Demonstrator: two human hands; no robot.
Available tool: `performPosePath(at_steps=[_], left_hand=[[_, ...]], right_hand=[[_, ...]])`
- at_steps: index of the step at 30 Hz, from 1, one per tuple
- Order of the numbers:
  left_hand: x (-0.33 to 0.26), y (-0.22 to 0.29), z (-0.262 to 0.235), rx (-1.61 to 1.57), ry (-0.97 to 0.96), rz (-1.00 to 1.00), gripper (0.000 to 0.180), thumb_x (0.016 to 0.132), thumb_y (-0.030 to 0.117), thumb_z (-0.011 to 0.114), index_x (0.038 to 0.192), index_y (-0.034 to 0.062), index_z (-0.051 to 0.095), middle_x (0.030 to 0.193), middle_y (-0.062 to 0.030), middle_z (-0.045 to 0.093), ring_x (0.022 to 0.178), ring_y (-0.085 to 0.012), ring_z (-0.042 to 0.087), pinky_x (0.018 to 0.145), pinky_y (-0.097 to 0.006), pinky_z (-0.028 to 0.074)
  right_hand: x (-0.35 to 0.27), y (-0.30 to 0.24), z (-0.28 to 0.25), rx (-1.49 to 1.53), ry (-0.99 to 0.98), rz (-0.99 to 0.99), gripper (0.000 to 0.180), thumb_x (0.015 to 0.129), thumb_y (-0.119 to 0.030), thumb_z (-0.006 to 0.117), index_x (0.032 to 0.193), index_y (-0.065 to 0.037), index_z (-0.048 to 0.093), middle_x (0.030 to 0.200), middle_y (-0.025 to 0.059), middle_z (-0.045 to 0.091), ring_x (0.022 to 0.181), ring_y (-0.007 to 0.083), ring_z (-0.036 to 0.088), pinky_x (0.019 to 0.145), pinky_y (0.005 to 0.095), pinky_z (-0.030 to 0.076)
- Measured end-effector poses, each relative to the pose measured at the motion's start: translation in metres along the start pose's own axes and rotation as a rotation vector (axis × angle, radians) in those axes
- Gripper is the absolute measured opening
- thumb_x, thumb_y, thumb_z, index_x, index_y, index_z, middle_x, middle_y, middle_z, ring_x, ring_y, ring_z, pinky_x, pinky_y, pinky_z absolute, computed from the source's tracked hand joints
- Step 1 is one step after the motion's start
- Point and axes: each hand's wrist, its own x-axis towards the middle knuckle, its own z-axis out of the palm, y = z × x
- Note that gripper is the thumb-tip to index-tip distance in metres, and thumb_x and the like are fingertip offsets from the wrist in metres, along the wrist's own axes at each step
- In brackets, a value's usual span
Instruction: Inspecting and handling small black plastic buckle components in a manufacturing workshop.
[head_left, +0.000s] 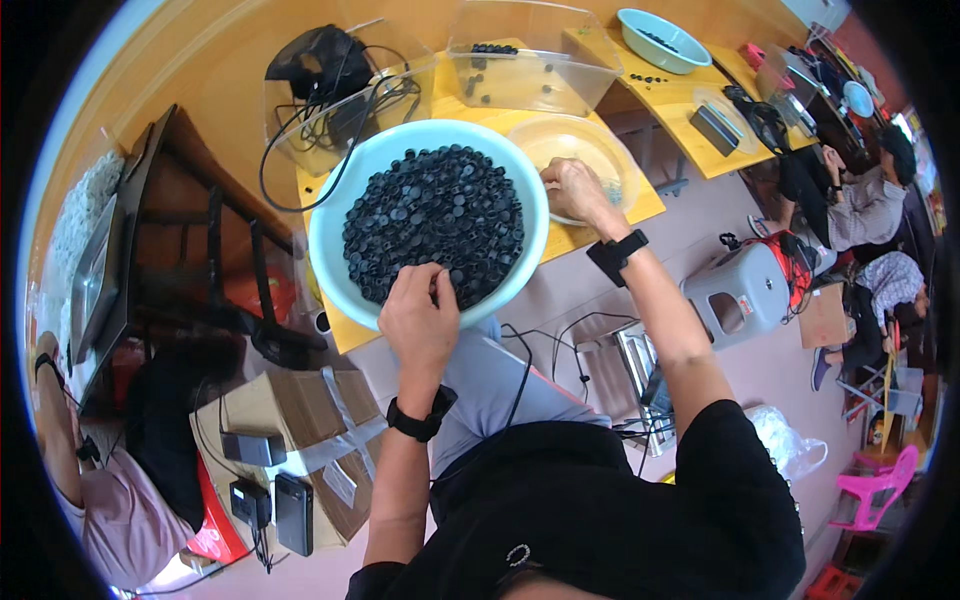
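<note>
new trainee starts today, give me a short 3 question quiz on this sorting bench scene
1. True or false: the left hand rests at the near edge of the light blue basin full of small black caps.
2. Where is the right hand? A) on the cardboard box B) at the clear round bowl C) on the grey stool
3. Fill in: behind the blue basin stands a clear plastic ____ holding a few black caps.

Key: 1 true; 2 B; 3 bin.
</note>
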Motion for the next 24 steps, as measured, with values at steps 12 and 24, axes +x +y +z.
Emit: performPosePath(at_steps=[12,24], left_hand=[[0.0,0.001,-0.004,-0.01,-0.056,-0.068,0.004,0.078,0.011,0.059,0.078,0.0067,0.059,0.071,-0.007,0.055,0.063,-0.0255,0.056,0.056,-0.036,0.043],[0.004,0.001,-0.015,-0.268,-0.058,-0.144,0.005,0.082,0.005,0.054,0.08,0.0011,0.052,0.074,-0.0097,0.054,0.068,-0.0241,0.057,0.059,-0.033,0.045]], right_hand=[[0.001,-0.005,0.0,0.002,0.065,-0.037,0.008,0.071,-0.008,0.06,0.075,-0.001,0.061,0.078,0.0183,0.062,0.076,0.0367,0.059,0.068,0.0415,0.047],[-0.074,-0.095,-0.032,0.992,0.242,0.28,0.015,0.082,-0.007,0.061,0.095,-0.001,0.066,0.079,0.0022,0.063,0.064,0.0041,0.051,0.056,0.0187,0.042]])
